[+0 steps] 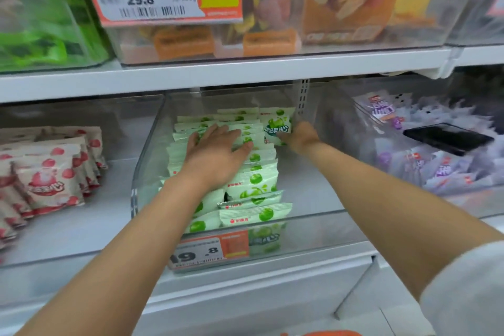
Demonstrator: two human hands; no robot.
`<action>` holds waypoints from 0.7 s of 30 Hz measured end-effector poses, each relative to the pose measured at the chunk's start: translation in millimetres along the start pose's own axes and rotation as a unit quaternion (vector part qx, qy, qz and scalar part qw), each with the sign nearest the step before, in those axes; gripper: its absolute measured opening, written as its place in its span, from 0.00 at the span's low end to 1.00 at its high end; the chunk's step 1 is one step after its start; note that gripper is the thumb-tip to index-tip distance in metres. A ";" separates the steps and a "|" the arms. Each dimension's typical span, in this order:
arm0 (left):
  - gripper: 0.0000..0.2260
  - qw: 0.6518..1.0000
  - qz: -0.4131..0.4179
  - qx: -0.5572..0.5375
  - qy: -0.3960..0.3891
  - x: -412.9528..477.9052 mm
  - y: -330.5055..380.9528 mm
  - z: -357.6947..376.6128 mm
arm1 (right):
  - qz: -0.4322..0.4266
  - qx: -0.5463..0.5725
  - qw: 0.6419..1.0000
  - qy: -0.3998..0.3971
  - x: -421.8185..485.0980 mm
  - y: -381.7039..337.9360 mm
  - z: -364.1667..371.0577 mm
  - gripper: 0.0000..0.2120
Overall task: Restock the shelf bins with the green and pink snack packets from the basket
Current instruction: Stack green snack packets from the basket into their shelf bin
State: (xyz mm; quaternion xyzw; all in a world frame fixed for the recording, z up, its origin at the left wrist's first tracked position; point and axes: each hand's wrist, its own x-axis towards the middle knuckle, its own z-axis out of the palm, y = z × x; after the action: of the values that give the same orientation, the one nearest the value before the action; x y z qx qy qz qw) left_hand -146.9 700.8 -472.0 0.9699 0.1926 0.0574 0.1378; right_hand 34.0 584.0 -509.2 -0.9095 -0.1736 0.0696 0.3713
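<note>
Both your forearms are bare where they cross the lower half of the frame, up to your left hand at centre and your right hand just right of it. At the lower right edge, a loose, pale grey-white sleeve covers your right upper arm.

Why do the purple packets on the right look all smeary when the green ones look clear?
Head view: the purple packets near the right edge are smeared by blur. Head view again: the green packet pinched in the right hand sits mid-frame and its print reads sharp. Same view: the shelf edge slants and bows slightly, likely from the wide lens.
</note>
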 end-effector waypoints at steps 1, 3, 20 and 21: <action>0.24 0.998 -0.004 -0.057 0.018 -1.5 0.5 -2.8 | 0.026 0.011 1.000 0.003 -3.8 -1.2 -3.0 0.16; 0.21 0.982 -0.017 -0.176 0.066 -6.8 0.3 -9.2 | 0.072 0.045 0.996 0.013 -10.5 -4.9 -8.3 0.10; 0.15 0.988 0.018 -0.050 0.145 -97.8 -2.1 -3.9 | 0.202 0.252 0.908 -0.266 -121.3 -67.0 -7.6 0.35; 0.15 0.987 0.017 -0.061 0.148 -98.2 -2.1 -4.0 | 0.212 0.276 0.898 -0.268 -120.4 -63.9 -9.9 0.35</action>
State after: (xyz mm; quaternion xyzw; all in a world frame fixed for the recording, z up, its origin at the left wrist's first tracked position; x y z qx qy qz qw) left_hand -238.6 665.4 -474.5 0.9437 0.1904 0.2139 0.1654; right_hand -92.3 575.8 -457.7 -0.7326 -0.0436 0.4329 0.5234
